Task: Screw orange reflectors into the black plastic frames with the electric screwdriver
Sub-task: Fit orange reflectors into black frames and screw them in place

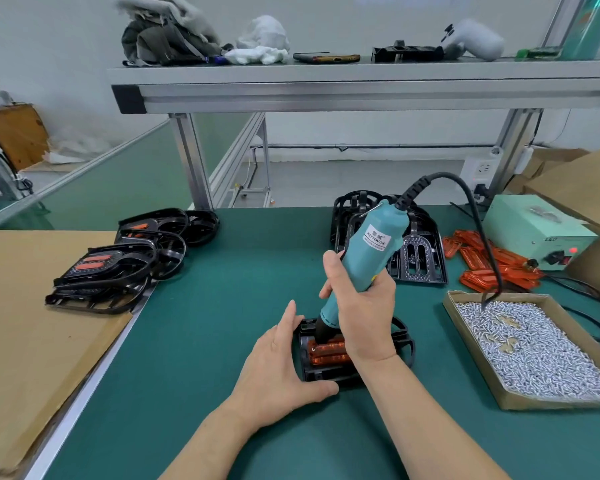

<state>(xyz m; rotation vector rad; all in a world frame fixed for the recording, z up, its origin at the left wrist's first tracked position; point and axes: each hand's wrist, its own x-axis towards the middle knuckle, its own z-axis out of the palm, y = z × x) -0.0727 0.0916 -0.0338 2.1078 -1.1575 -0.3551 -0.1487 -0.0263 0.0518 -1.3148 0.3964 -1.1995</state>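
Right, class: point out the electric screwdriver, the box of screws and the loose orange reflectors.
electric screwdriver [368, 258]: head view, on its teal body.
box of screws [551, 401]: head view, on its near cardboard wall.
loose orange reflectors [471, 254]: head view, middle of the pile.

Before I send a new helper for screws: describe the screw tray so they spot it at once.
On the green bench mat, look right, nearer than the pale green power box and the orange reflector pile. The screw tray is a shallow brown cardboard tray, the only container holding small silver screws.
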